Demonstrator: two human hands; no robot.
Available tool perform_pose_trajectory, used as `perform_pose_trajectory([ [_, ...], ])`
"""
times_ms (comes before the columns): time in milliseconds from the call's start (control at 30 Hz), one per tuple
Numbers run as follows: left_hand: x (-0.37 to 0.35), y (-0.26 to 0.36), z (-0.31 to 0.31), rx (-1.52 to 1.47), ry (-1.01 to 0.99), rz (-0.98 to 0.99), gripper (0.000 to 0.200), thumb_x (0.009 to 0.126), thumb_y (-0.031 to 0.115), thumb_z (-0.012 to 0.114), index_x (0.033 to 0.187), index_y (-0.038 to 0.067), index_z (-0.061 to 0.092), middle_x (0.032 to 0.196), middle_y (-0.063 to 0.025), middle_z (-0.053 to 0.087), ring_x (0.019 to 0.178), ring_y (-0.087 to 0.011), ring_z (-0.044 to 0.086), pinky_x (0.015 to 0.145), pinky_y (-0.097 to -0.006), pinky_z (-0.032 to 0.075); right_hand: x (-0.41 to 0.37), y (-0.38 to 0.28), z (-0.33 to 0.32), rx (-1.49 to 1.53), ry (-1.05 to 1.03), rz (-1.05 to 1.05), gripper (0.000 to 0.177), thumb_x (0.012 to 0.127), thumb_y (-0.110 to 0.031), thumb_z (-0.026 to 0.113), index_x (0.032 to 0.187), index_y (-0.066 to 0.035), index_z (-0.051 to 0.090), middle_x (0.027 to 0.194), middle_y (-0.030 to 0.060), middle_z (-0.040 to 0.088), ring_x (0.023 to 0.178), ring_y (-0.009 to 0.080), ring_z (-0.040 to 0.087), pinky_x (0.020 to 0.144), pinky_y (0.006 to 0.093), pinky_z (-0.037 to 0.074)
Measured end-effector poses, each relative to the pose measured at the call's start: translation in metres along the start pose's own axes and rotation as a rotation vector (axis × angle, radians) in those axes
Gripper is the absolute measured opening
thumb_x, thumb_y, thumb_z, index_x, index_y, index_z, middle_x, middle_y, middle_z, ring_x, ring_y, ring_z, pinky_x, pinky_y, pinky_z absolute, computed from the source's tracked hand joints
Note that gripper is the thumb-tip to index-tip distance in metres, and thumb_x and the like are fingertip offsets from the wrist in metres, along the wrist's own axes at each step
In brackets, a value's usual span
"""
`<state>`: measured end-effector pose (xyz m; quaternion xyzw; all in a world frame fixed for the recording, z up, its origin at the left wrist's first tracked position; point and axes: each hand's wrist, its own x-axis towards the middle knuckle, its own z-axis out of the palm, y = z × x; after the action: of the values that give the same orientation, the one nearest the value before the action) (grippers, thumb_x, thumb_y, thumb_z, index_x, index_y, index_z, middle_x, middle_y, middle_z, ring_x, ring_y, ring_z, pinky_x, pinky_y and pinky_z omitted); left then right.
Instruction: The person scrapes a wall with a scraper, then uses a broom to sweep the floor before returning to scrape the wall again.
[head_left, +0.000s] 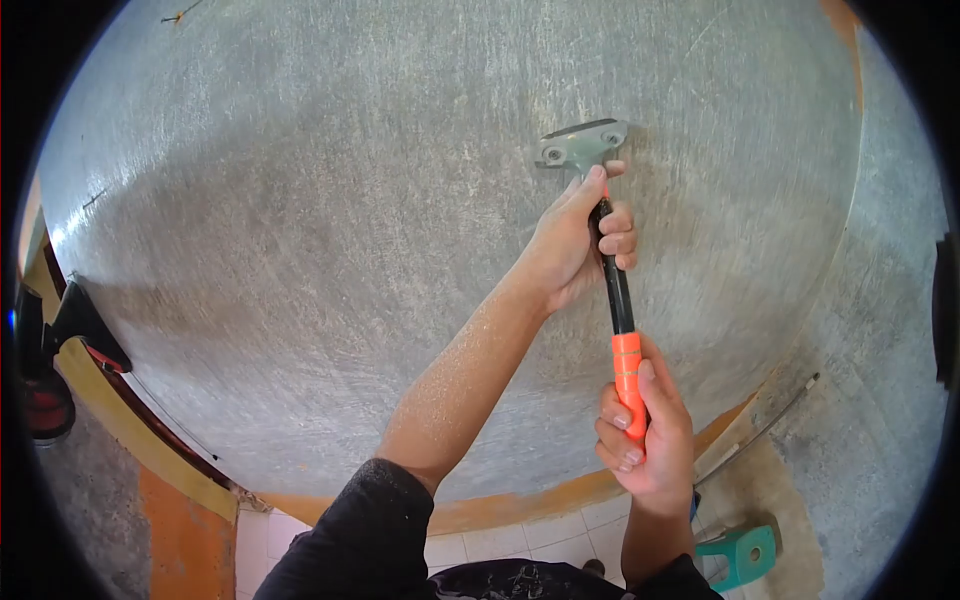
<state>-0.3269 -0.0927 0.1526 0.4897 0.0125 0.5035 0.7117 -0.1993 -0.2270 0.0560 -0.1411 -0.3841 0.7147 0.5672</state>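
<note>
A long-handled scraper (622, 300) leans up against the grey wall (330, 220), its grey-green blade head (582, 146) right at the scuffed surface. My left hand (580, 235) is closed around the black shaft just below the head, thumb pointing up along it. Lower down, my right hand (652, 425) wraps the bright orange grip from the right side. Pale dust specks cover my left forearm (455, 385). Streaks and light scrape marks run over the wall around the blade.
A green plastic stool (750, 556) stands at the lower right, on a floor partly of white tiles (495, 543). A thin rod or pipe (765, 428) slants along the right wall. Dark objects with red parts (45, 400) sit at the left edge. An orange band (480, 512) borders the wall's bottom.
</note>
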Motion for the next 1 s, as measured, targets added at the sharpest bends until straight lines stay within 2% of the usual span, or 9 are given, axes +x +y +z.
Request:
perform_pose_trajectory([
  [200, 0.016, 0.016, 0.003, -0.020, -0.083, 0.079, 0.034, 0.108, 0.039, 0.035, 0.130, 0.014, 0.041, 0.068, 0.0055, 0.036, 0.056, -0.0052, 0.037, 0.053, -0.0239, 0.038, 0.011, -0.009, 0.010, 0.011, -0.016, -0.017, 0.042, 0.107, -0.034, 0.040, 0.146, -0.021, 0.036, 0.070, 0.0051, 0.048, 0.039, 0.0083, 0.036, 0.036, 0.0219, 0.030],
  [367, 0.005, 0.000, 0.000, 0.000, -0.034, 0.010, 0.034, 0.108, 0.039, 0.034, 0.131, 0.014, 0.042, 0.068, 0.0054, 0.035, 0.054, -0.0048, 0.036, 0.053, -0.0237, 0.038, 0.002, -0.005, 0.001, 0.034, 0.007, -0.001, 0.042, 0.107, -0.035, 0.040, 0.146, -0.020, 0.036, 0.070, 0.0052, 0.048, 0.039, 0.0082, 0.036, 0.036, 0.0217, 0.031],
  [500, 0.027, 0.017, 0.002, -0.055, -0.115, 0.068, 0.034, 0.108, 0.040, 0.034, 0.130, 0.016, 0.044, 0.068, 0.0053, 0.036, 0.055, -0.0063, 0.036, 0.053, -0.0256, 0.039, 0.016, -0.014, 0.013, -0.010, 0.001, -0.038, 0.042, 0.107, -0.035, 0.040, 0.146, -0.020, 0.036, 0.069, 0.0048, 0.048, 0.039, 0.0080, 0.036, 0.036, 0.0219, 0.031],
  [633, 0.005, -0.006, -0.004, -0.067, -0.025, 0.017, 0.034, 0.108, 0.040, 0.035, 0.131, 0.017, 0.044, 0.068, 0.0051, 0.035, 0.055, -0.0063, 0.036, 0.053, -0.0256, 0.039, 0.001, -0.004, -0.003, -0.039, 0.034, -0.007, 0.043, 0.106, -0.035, 0.041, 0.146, -0.019, 0.036, 0.069, 0.0045, 0.048, 0.039, 0.0076, 0.036, 0.035, 0.0221, 0.032],
  [933, 0.018, 0.006, 0.001, -0.071, -0.093, 0.068, 0.035, 0.108, 0.039, 0.035, 0.134, 0.015, 0.041, 0.068, 0.0048, 0.036, 0.055, -0.0057, 0.037, 0.054, -0.0251, 0.039, 0.010, -0.014, 0.007, -0.050, 0.049, -0.020, 0.043, 0.106, -0.035, 0.041, 0.146, -0.020, 0.036, 0.069, 0.0047, 0.047, 0.039, 0.0077, 0.036, 0.036, 0.0219, 0.032],
  [1000, 0.002, -0.008, -0.005, -0.068, -0.059, 0.036, 0.036, 0.108, 0.040, 0.035, 0.134, 0.016, 0.040, 0.068, 0.0049, 0.036, 0.055, -0.0063, 0.037, 0.053, -0.0254, 0.039, -0.005, 0.001, -0.005, -0.043, 0.078, 0.005, 0.042, 0.106, -0.035, 0.040, 0.146, -0.020, 0.036, 0.069, 0.0048, 0.047, 0.039, 0.0079, 0.036, 0.036, 0.0220, 0.032],
])
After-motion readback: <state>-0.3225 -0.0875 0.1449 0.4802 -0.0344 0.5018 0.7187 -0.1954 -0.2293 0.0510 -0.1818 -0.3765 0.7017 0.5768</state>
